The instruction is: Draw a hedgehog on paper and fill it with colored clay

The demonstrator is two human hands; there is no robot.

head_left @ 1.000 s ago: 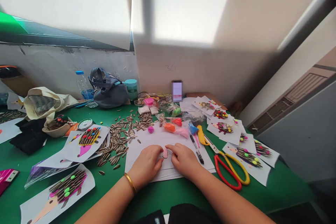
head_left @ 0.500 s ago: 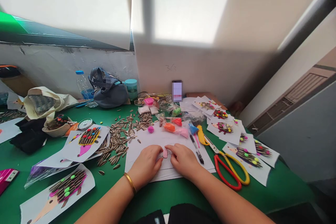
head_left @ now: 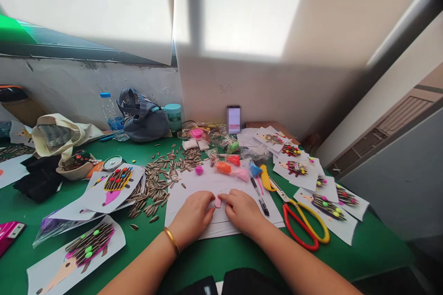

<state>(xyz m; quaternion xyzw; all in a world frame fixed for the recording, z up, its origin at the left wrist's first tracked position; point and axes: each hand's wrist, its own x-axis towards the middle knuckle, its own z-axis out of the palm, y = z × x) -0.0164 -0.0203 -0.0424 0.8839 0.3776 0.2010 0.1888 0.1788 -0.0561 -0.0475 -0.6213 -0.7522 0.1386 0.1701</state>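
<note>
My left hand [head_left: 192, 215] and my right hand [head_left: 242, 212] rest on a stack of white paper sheets [head_left: 187, 193], their fingertips meeting at a small pink clay piece [head_left: 218, 202] from either side. The piece lies on a faint pencil outline on the top sheet. A gold bangle [head_left: 172, 240] circles my left wrist. Beyond my fingers sit a pink clay ball [head_left: 198, 170] and bagged orange clay [head_left: 224, 168]. Sunflower seeds [head_left: 155, 189] lie scattered left of the paper.
Red-and-yellow scissors [head_left: 304, 226], pens and a yellow tool lie to the right on the green table. Several finished seed-and-clay hedgehog sheets [head_left: 116, 186] surround the work. A cloth bag, bottle and grey bag stand by the wall.
My right fingertips have shifted slightly down onto the pink piece. My left hand and the objects on the table stay in nearly the same place.
</note>
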